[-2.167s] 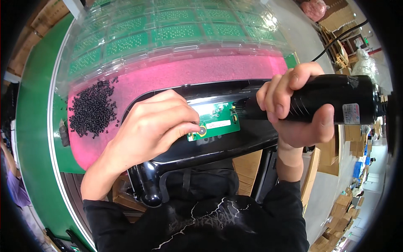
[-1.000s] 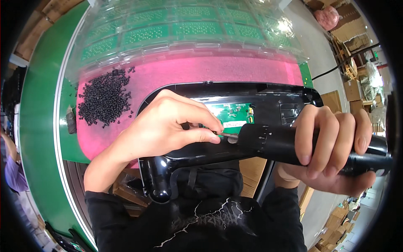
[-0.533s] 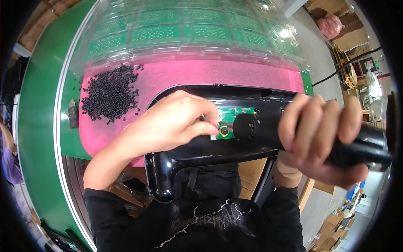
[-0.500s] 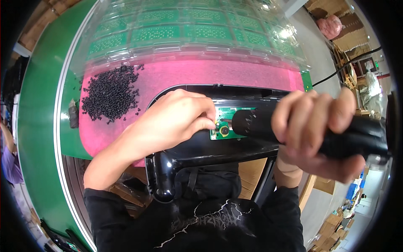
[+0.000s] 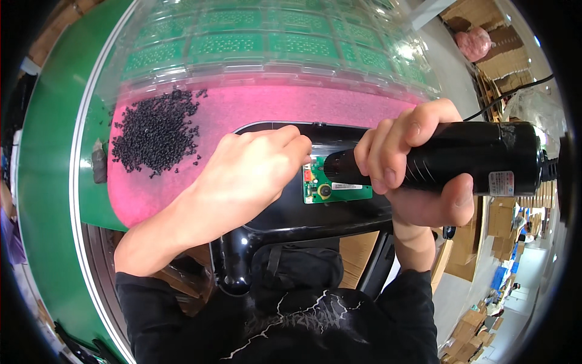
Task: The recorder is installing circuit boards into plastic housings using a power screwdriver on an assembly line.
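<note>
Near the front edge of the surface (image 5: pixel 98 210), the right hand (image 5: pixel 391 162) grips a black screwdriver (image 5: pixel 485 151) over the circuit board (image 5: pixel 345 195); whether the left hand (image 5: pixel 254 162) grips anything, I cannot tell.

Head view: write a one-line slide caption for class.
Right hand holds a black cylindrical tool over a green circuit board, left hand close beside it.

Two hands (image 5: pixel 257 164), one screwdriver (image 5: pixel 454 151), one mat (image 5: pixel 260 103), one screw heap (image 5: pixel 156 133)
</note>
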A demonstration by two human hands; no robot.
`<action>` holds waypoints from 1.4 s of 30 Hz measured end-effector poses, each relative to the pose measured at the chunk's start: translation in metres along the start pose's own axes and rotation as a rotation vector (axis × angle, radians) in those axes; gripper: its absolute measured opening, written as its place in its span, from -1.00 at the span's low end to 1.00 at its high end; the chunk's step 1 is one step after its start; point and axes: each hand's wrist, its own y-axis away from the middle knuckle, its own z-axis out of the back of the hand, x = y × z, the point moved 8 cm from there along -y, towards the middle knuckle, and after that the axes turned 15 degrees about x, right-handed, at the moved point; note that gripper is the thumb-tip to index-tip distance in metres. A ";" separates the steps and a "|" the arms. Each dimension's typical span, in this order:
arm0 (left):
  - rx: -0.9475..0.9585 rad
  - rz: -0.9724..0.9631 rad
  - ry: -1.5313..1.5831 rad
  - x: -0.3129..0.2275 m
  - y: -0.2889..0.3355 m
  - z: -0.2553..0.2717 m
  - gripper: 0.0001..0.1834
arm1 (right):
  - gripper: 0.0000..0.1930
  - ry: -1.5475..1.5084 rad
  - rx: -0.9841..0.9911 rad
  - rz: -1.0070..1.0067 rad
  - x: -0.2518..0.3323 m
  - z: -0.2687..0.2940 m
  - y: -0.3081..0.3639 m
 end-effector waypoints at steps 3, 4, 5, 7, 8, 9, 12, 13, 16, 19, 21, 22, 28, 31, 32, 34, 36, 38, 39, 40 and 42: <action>0.029 -0.008 -0.055 0.001 0.000 -0.004 -0.88 | -0.42 0.064 -0.006 -0.028 0.002 -0.004 -0.003; 0.044 -0.011 -0.078 0.000 0.000 -0.005 -0.87 | -0.42 0.062 -0.003 -0.028 0.001 -0.003 -0.004; 0.043 -0.010 -0.078 0.000 0.000 -0.006 -0.87 | -0.41 0.061 0.049 -0.037 0.000 -0.005 -0.006; 0.029 0.015 -0.142 0.000 0.000 -0.005 -0.86 | -0.41 0.060 0.101 -0.047 -0.006 -0.006 -0.012; 0.029 0.015 -0.143 -0.001 0.001 -0.005 -0.86 | -0.41 0.014 0.158 -0.041 -0.009 -0.008 -0.015; 0.019 0.030 -0.159 -0.001 0.001 -0.004 -0.86 | -0.41 -0.032 0.214 -0.036 -0.013 -0.011 -0.018; 0.004 0.035 -0.159 -0.001 0.001 -0.003 -0.85 | -0.42 -0.051 0.256 -0.035 -0.017 -0.013 -0.021; -0.003 0.026 -0.144 -0.001 0.001 -0.003 -0.85 | -0.42 -0.024 0.251 -0.051 -0.018 -0.013 -0.021; 0.054 0.039 -0.098 0.005 -0.001 -0.010 -0.83 | -0.44 -0.028 0.243 -0.027 -0.019 -0.011 -0.021; 0.072 0.011 -0.057 0.003 -0.001 -0.008 -0.82 | -0.45 -0.030 0.212 0.007 -0.014 -0.007 -0.018; 0.081 0.005 -0.040 0.002 -0.002 -0.008 -0.83 | -0.45 -0.043 0.214 0.025 -0.013 -0.006 -0.016; 0.089 0.000 -0.021 0.002 -0.003 -0.008 -0.83 | -0.46 -0.065 0.265 0.025 -0.014 -0.008 -0.017; 0.049 -0.005 -0.023 0.003 -0.002 -0.008 -0.83 | -0.50 -0.144 0.411 0.037 -0.026 -0.018 -0.033; 0.062 -0.011 0.012 0.004 -0.003 -0.006 -0.83 | -0.49 -0.131 0.321 0.041 -0.025 -0.014 -0.032; 0.059 -0.006 0.010 0.004 -0.002 -0.006 -0.83 | -0.49 -0.134 0.327 0.043 -0.026 -0.014 -0.030; 0.077 -0.028 0.021 0.004 -0.002 -0.007 -0.82 | -0.49 -0.138 0.312 0.070 -0.026 -0.011 -0.027; 0.060 -0.039 -0.002 0.003 -0.003 -0.007 -0.82 | -0.50 -0.142 0.394 0.069 -0.026 -0.014 -0.030; 0.043 -0.052 -0.030 0.001 -0.003 -0.006 -0.82 | -0.50 -0.205 0.546 0.027 -0.029 -0.020 -0.036; 0.039 -0.022 0.002 0.004 -0.004 -0.006 -0.83 | -0.50 -0.172 0.493 0.010 -0.031 -0.019 -0.037; 0.036 0.008 0.034 0.007 -0.004 -0.006 -0.83 | -0.50 -0.172 0.472 -0.008 -0.034 -0.017 -0.038; 0.042 0.015 0.039 0.009 -0.003 -0.007 -0.84 | -0.50 -0.189 0.437 -0.023 -0.036 -0.017 -0.038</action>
